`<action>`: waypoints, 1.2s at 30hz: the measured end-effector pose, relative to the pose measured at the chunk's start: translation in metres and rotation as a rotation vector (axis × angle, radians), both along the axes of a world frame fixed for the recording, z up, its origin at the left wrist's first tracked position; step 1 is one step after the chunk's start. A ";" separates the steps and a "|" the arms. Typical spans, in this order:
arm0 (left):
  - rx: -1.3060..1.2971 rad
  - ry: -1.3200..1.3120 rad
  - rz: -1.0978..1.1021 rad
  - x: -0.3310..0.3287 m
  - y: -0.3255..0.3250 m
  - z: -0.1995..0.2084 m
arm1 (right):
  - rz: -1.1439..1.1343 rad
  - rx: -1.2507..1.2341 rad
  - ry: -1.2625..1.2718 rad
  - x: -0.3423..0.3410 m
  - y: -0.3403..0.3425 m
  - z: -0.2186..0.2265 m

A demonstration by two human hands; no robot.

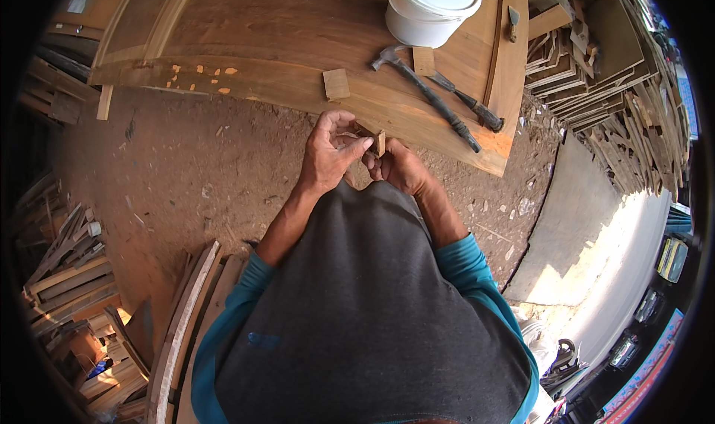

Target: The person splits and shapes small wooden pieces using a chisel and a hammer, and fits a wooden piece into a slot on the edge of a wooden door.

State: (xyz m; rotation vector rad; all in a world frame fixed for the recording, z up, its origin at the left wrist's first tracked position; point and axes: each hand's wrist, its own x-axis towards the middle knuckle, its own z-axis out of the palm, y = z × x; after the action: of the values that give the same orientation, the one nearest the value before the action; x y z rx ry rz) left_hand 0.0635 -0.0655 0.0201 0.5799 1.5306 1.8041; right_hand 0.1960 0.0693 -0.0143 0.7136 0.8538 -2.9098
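Both of my hands meet just off the near edge of a wooden door panel (268, 44). My left hand (325, 156) pinches a small wooden piece (380, 142) between thumb and fingers. My right hand (406, 169) closes around the same piece from the other side; some of its fingers are hidden. On the panel ahead lie a square wood block (336, 84) and a claw hammer (428, 92). Another small block (424, 61) rests by a chisel-like tool (484, 112) with a dark handle.
A lidded white bucket (424, 21) stands on the panel, with a small scraper (514, 21) to its right. Stacked boards (596, 66) fill the far right. Timber offcuts (71, 275) and long planks (179, 334) lie at left. Debris litters the dirt floor (179, 156).
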 end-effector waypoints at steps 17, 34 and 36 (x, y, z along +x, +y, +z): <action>-0.062 -0.002 -0.107 -0.012 -0.023 -0.003 | 0.081 0.221 -0.128 -0.005 -0.015 0.002; -0.116 -0.038 -0.057 -0.006 -0.027 -0.005 | 0.075 0.194 -0.196 -0.007 -0.019 0.022; -0.109 -0.020 -0.055 -0.006 -0.030 -0.003 | 0.077 0.250 -0.206 -0.005 -0.017 0.019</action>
State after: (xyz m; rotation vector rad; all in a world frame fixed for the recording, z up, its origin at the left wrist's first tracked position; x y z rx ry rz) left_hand 0.0571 -0.0952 0.0167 0.5450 1.5733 1.6688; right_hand 0.1910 0.0519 0.0048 0.9529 1.2014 -2.6305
